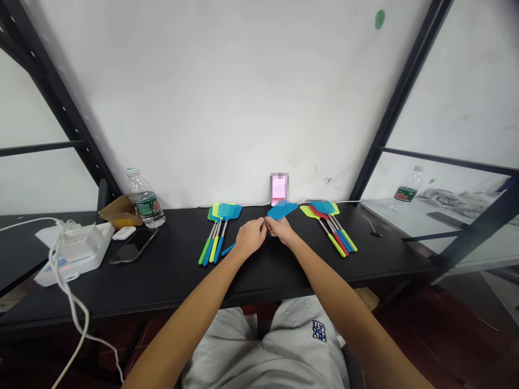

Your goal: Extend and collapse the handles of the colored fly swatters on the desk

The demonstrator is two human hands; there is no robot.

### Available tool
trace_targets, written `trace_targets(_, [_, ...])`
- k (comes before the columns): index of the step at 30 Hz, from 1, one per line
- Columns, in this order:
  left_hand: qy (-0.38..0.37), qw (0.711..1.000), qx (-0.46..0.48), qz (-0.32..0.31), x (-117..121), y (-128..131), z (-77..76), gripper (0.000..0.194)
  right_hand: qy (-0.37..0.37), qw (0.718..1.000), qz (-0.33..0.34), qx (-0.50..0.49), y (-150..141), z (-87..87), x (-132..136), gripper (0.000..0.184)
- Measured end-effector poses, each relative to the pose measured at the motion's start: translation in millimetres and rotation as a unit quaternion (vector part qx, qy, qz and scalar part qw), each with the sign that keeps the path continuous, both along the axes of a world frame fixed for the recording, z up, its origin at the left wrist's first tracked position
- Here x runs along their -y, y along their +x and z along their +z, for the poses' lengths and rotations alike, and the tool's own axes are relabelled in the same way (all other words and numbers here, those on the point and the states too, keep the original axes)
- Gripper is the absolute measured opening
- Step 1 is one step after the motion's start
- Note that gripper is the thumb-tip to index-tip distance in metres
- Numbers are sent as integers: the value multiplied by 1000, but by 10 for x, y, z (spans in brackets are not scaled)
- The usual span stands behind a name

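Note:
Both hands meet over the middle of the black table, closed around the thin shaft of a blue fly swatter [283, 210]. Its flat head sticks out beyond my right hand [281, 230], and its blue handle end shows to the left below my left hand [250, 236]. The fingers hide most of the shaft. To the left lies a fanned group of fly swatters [219, 212] with green, blue and yellow handles. On the right is another fanned group of fly swatters [320, 209] with yellow, red and blue handles.
At the left stand a water bottle [146, 202], a cardboard box [120, 212], a white earbud case [124, 233], a dark phone [134, 246] and a white power strip [81, 254] with cables. A lit phone [279, 188] leans against the wall. A short black cable [376, 234] lies right.

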State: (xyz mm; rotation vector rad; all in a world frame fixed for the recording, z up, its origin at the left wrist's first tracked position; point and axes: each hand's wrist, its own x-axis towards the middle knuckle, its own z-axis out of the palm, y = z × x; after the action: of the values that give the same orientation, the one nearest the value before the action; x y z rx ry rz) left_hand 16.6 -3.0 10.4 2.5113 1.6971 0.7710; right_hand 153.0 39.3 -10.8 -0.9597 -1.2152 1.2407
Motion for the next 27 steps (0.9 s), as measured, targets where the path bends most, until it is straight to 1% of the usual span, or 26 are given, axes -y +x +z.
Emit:
trace_targets(4, [-13, 1000, 9, 1, -14, -9, 15, 27, 0, 1000, 6, -7, 9, 3, -18, 31])
trace_targets(7, [-20, 1000, 11, -1, -20, -21, 24, 29, 2, 1000, -11, -23, 67, 39, -29, 32])
trace_targets(13, [-20, 1000, 7, -13, -15, -20, 26, 30, 10, 998, -54, -35, 310, 133, -71, 32])
trace_targets(18, [-18, 1000, 0, -15, 15, -20, 16, 31, 8, 997, -72, -22, 526, 124, -122, 28])
trace_targets(21, [-26, 1000, -4, -6, 15, -44, -5, 29, 8, 991, -129, -35, 650, 106, -163, 27])
trace_targets(24, [-26, 1000, 1, -7, -9, -68, -36, 27, 4, 977, -204, -55, 735, 105, -200, 29])
trace_targets(27, [-25, 1000, 7, -17, -42, -77, -70, 26, 3, 963, -260, -73, 764, 113, -222, 29])
